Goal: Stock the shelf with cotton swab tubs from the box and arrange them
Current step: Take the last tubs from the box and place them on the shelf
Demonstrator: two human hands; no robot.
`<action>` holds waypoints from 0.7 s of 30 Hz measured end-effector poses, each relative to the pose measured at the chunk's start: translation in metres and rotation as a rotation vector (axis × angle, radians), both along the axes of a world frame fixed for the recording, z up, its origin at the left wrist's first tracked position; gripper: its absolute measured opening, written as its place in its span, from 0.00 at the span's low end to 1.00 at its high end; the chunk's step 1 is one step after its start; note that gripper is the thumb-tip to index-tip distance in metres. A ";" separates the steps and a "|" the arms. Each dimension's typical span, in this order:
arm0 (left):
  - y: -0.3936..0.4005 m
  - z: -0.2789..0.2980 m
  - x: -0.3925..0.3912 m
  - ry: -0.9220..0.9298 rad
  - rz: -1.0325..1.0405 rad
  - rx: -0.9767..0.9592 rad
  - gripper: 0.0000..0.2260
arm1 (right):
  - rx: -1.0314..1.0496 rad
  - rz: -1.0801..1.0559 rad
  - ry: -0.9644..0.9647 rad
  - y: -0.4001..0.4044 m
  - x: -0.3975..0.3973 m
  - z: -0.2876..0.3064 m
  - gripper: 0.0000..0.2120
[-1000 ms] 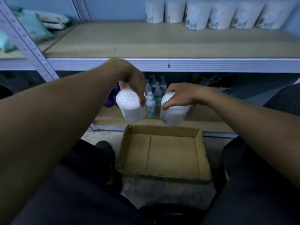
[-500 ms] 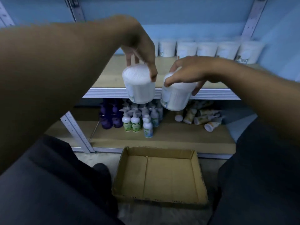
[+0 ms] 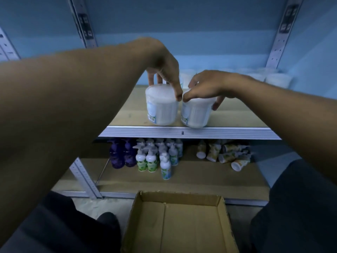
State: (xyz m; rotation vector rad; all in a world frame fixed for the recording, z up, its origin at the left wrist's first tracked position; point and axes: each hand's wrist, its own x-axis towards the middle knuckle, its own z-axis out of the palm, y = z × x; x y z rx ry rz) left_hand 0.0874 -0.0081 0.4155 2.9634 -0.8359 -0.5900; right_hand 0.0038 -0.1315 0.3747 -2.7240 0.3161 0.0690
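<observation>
My left hand (image 3: 164, 70) grips a white cotton swab tub (image 3: 161, 106) by its lid. My right hand (image 3: 206, 86) grips a second white tub (image 3: 196, 112) the same way. Both tubs are side by side and nearly touching, at the front edge of the wooden shelf (image 3: 237, 115); whether they rest on it I cannot tell. A row of more white tubs (image 3: 277, 80) stands at the back of that shelf, partly hidden by my hands. The cardboard box (image 3: 180, 223) lies open on the floor below, with nothing in it.
On the lower shelf stand purple bottles (image 3: 122, 156) and white pump bottles (image 3: 158, 156), with tubes (image 3: 224, 154) lying at the right. Perforated metal uprights (image 3: 85, 178) frame the rack. My dark-trousered knees flank the box.
Both hands have carried the tubs up from above the box to the front edge of the middle shelf. My view has tilted upward.
</observation>
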 end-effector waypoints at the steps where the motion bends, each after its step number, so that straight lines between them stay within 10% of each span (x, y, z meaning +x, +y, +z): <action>1: -0.001 -0.002 0.003 -0.004 -0.001 0.002 0.30 | -0.015 0.001 0.001 -0.001 0.005 -0.002 0.26; 21: -0.004 -0.044 0.057 -0.126 -0.063 -0.028 0.28 | -0.048 -0.009 0.048 -0.014 0.037 -0.019 0.28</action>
